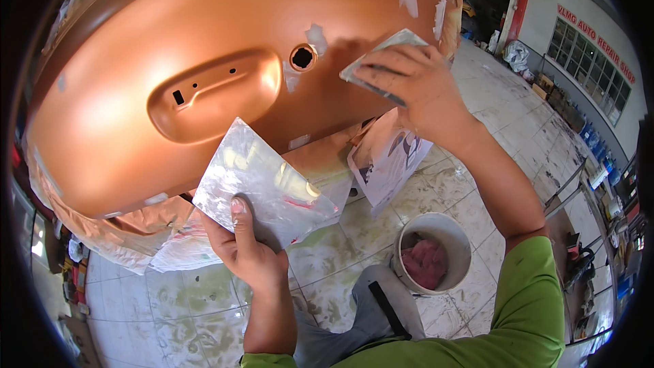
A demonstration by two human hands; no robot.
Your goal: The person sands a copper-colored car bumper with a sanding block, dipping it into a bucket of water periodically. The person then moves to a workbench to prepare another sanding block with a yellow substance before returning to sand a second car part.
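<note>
A copper-coloured vehicle panel (102,116) fills the upper left, with a recessed pocket, a round hole and several small grey filler patches (314,35). My left hand (248,245) grips a square pale metal plate (262,170) by its lower corner, thumb on top; yellowish and red smears show on it. My right hand (412,78) is closed on a flat grey spreader (357,71), held at the panel's right part, right of the round hole. I cannot tell whether the spreader touches the surface.
Masking paper (385,163) hangs below the panel. A white bucket (460,266) with pink cloth stands on the tiled floor (504,129) by my legs. At right are a metal rack (579,197), water bottles (596,143) and a windowed wall (589,61).
</note>
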